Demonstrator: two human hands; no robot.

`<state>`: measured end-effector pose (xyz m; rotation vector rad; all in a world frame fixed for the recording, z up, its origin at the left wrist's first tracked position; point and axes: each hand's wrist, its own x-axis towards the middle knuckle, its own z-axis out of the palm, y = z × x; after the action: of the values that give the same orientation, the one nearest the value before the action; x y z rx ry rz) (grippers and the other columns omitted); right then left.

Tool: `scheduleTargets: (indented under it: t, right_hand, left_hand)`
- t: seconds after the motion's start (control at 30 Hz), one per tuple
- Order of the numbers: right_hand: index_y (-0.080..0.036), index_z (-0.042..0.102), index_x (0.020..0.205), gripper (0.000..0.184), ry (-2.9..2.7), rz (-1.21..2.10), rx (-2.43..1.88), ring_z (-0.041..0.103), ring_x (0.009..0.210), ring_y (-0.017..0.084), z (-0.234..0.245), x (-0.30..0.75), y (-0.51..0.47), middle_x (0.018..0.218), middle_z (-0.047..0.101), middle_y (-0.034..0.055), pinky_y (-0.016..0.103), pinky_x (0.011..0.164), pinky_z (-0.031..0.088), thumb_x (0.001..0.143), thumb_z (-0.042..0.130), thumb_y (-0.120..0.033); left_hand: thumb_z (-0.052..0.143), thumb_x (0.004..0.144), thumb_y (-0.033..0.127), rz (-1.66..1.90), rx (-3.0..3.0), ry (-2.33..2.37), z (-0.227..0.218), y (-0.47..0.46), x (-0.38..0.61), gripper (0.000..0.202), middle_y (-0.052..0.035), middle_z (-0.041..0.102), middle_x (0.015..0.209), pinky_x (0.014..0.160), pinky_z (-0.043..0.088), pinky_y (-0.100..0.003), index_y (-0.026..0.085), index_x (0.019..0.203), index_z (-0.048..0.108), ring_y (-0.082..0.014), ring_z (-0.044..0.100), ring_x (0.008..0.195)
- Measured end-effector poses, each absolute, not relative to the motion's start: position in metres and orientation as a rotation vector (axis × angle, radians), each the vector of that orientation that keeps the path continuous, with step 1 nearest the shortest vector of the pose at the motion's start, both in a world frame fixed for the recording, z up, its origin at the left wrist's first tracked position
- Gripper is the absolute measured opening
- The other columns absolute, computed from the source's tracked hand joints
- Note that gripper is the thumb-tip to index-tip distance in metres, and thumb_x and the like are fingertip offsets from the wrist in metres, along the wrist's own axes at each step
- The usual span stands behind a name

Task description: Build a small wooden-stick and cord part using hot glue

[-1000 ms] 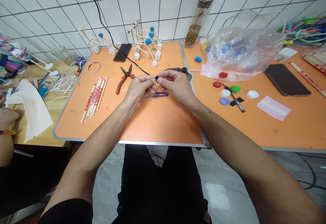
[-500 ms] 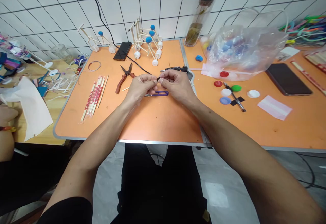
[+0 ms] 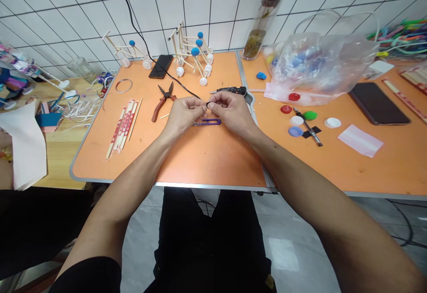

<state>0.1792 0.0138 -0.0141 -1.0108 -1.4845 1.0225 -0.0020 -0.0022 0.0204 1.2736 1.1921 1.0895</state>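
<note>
My left hand (image 3: 184, 113) and my right hand (image 3: 230, 111) meet above the orange tabletop (image 3: 207, 159). Their fingertips pinch a small black piece (image 3: 208, 104) between them; its exact form is too small to tell. Just below my fingers lie purple thread snips (image 3: 207, 122). A black cable (image 3: 173, 82) runs down towards my left fingers, and its end is hidden. Red-handled pliers (image 3: 163, 102) lie open to the left of my left hand. A black hot glue gun (image 3: 231, 90) lies just beyond my right hand.
Wrapped chopsticks (image 3: 122, 128) lie at left. Stick models with blue balls (image 3: 191, 57) stand at the back, beside a phone (image 3: 161, 66). A plastic bag (image 3: 316, 68), bottle caps and another phone (image 3: 378, 104) occupy the right table. A co-worker's white sheet (image 3: 25, 144) lies at far left.
My hands have drawn slightly closer around the black piece. At far left, the white sheet has shifted left and the co-worker's forearm has moved out of view behind it.
</note>
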Motion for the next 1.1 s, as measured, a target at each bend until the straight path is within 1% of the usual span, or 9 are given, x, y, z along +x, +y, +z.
scheduleTargets:
  t: [0.1, 0.23, 0.4, 0.53, 0.67, 0.77, 0.87, 0.97, 1.1]
  right_hand:
    - [-0.023, 0.074, 0.085, 0.010, -1.490, 1.034, -1.000, 0.061, 0.078, 0.018, -0.0128, 0.1796, 0.0135, 0.083, 0.074, 0.0007, 0.032, 0.073, 0.051, 0.082, 0.082, -0.029]
    - [-0.023, 0.074, 0.084, 0.010, -1.492, 1.043, -0.986, 0.061, 0.077, 0.017, -0.0122, 0.1799, 0.0142, 0.083, 0.074, 0.0006, 0.031, 0.075, 0.052, 0.081, 0.081, -0.029]
    - [-0.023, 0.075, 0.085, 0.011, -1.496, 1.063, -0.991, 0.062, 0.076, 0.017, -0.0133, 0.1800, 0.0155, 0.083, 0.074, 0.0006, 0.031, 0.072, 0.051, 0.080, 0.082, -0.029]
    - [-0.023, 0.075, 0.084, 0.011, -1.478, 1.064, -1.001, 0.061, 0.075, 0.017, -0.0145, 0.1794, 0.0152, 0.083, 0.074, 0.0006, 0.030, 0.070, 0.051, 0.080, 0.082, -0.029]
    - [-0.023, 0.075, 0.084, 0.009, -1.472, 1.064, -0.995, 0.061, 0.074, 0.016, -0.0149, 0.1791, 0.0143, 0.082, 0.074, 0.0005, 0.030, 0.070, 0.052, 0.081, 0.082, -0.028]
    - [-0.023, 0.076, 0.086, 0.012, -1.469, 1.082, -1.004, 0.063, 0.076, 0.016, -0.0131, 0.1797, 0.0133, 0.085, 0.076, 0.0013, 0.030, 0.070, 0.054, 0.082, 0.086, -0.029]
    - [-0.023, 0.077, 0.089, 0.017, -1.447, 1.139, -1.002, 0.064, 0.075, 0.016, -0.0105, 0.1807, 0.0118, 0.088, 0.077, 0.0021, 0.030, 0.070, 0.058, 0.083, 0.090, -0.033]
    - [-0.022, 0.078, 0.093, 0.020, -1.396, 1.199, -0.987, 0.067, 0.076, 0.016, -0.0086, 0.1817, 0.0107, 0.092, 0.079, 0.0027, 0.031, 0.074, 0.064, 0.086, 0.091, -0.036]
    - [-0.022, 0.080, 0.095, 0.018, -1.373, 1.226, -0.988, 0.071, 0.077, 0.017, -0.0072, 0.1826, 0.0102, 0.092, 0.080, 0.0031, 0.032, 0.075, 0.066, 0.088, 0.092, -0.034]
  left_hand:
    - [0.084, 0.087, 0.009, 1.066, 1.291, 1.182, 0.0208, -0.0022, -0.0046, 0.011, -0.0028, 0.077, 0.066, 0.057, 0.050, -0.019, 0.014, 0.078, 0.079, -0.0087, 0.063, 0.053]
    - [0.087, 0.086, 0.011, 1.037, 1.273, 1.178, 0.0222, -0.0024, -0.0068, 0.015, -0.0036, 0.077, 0.067, 0.055, 0.049, -0.018, 0.014, 0.076, 0.077, -0.0081, 0.061, 0.052]
    - [0.082, 0.090, 0.009, 1.022, 1.267, 1.170, 0.0241, -0.0033, -0.0057, 0.018, -0.0043, 0.077, 0.066, 0.054, 0.047, -0.018, 0.014, 0.073, 0.076, -0.0072, 0.060, 0.050]
    - [0.085, 0.084, 0.006, 1.053, 1.235, 1.188, 0.0223, -0.0027, -0.0034, 0.010, -0.0024, 0.077, 0.065, 0.056, 0.050, -0.018, 0.014, 0.079, 0.080, -0.0082, 0.061, 0.051]
    - [0.091, 0.080, 0.009, 1.055, 1.231, 1.203, 0.0217, -0.0029, -0.0029, 0.013, -0.0020, 0.076, 0.063, 0.055, 0.050, -0.018, 0.014, 0.076, 0.079, -0.0081, 0.060, 0.050]
    - [0.094, 0.080, 0.014, 1.041, 1.227, 1.201, 0.0225, -0.0033, -0.0037, 0.016, -0.0036, 0.077, 0.065, 0.055, 0.049, -0.018, 0.014, 0.073, 0.079, -0.0075, 0.060, 0.050]
    - [0.095, 0.080, 0.017, 1.036, 1.194, 1.188, 0.0219, -0.0019, -0.0052, 0.017, -0.0039, 0.077, 0.065, 0.055, 0.050, -0.019, 0.014, 0.075, 0.079, -0.0081, 0.061, 0.049]
    - [0.093, 0.081, 0.017, 1.041, 1.164, 1.165, 0.0196, 0.0005, -0.0068, 0.016, -0.0032, 0.077, 0.064, 0.054, 0.050, -0.019, 0.014, 0.075, 0.079, -0.0085, 0.062, 0.049]
    - [0.089, 0.083, 0.014, 1.031, 1.132, 1.147, 0.0176, 0.0022, -0.0079, 0.014, -0.0037, 0.079, 0.067, 0.053, 0.048, -0.018, 0.014, 0.075, 0.079, -0.0079, 0.063, 0.048]
